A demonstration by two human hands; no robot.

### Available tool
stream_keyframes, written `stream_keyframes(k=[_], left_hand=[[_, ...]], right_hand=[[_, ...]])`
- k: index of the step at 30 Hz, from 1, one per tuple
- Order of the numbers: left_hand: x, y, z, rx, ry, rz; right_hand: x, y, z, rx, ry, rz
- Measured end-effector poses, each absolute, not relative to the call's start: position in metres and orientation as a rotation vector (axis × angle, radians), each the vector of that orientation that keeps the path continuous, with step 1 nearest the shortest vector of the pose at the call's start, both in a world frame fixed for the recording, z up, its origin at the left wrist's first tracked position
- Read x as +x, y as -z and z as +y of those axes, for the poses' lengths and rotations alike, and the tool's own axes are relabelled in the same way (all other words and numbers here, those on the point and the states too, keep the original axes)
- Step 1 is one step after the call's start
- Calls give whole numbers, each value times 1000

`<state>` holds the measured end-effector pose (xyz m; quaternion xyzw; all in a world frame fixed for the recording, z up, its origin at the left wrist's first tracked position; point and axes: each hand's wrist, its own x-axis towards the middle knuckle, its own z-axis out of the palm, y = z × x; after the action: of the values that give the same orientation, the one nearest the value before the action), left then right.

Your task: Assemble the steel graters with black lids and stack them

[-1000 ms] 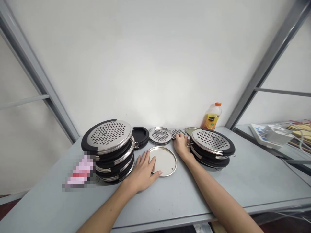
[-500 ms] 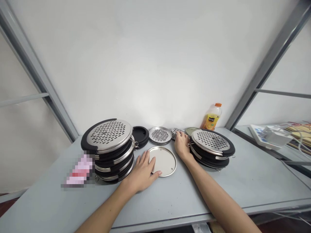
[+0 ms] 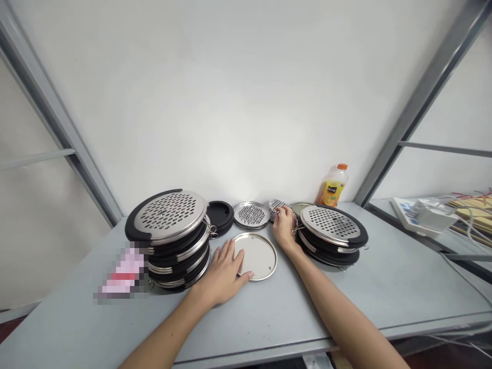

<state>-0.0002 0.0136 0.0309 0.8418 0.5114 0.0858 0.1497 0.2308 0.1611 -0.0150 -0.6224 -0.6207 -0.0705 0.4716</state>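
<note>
My left hand (image 3: 224, 277) lies spread, palm down, over the left edge of a shallow round metal lid (image 3: 258, 258). Farther back, my right hand (image 3: 285, 225) has its fingers closed on the near right edge of a round metal grater plate (image 3: 280, 205), partly hidden by the fingers. Beside it on the left is another round grater plate (image 3: 251, 215), lying flat with raised teeth. A stack of black plastic rings (image 3: 220, 215) is left of that. Close to the right wrist stands a short stack of round graters with black rims (image 3: 331, 225).
A taller stack of similar graters (image 3: 172, 218) with wire clips is on the left, beside a blurred pink item (image 3: 122, 274). An orange drink bottle (image 3: 333, 187) stands by the wall. A greenish round plate (image 3: 303, 207) is partly hidden. A power strip (image 3: 423, 212) sits far right.
The view has shifted slightly. The grater plate at my right hand looks a little more raised at its far edge. My left hand stays on the lid.
</note>
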Motion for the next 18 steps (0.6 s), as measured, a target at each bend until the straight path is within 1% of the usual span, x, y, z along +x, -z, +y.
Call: stream_keyframes(k=[4, 8, 10, 13, 16, 18], left_hand=[[0, -31, 14, 2408, -242, 1470], [0, -31, 14, 2378, -278, 1447], [1, -31, 15, 2327, -377, 1447], [2, -29, 17, 2194, -609, 1469], [3, -27, 19, 2094, -725, 1494], [3, -26, 19, 2110, -736, 1494]], right_hand=[[221, -2, 151, -1394, 165, -1538], [204, -34, 116, -1112, 63, -1673], [202, -49, 92, -945, -102, -1755], [214, -60, 64, -804, -454, -1832], [235, -58, 53, -745, -860, -1813], [247, -54, 54, -754, -1026, -1793]])
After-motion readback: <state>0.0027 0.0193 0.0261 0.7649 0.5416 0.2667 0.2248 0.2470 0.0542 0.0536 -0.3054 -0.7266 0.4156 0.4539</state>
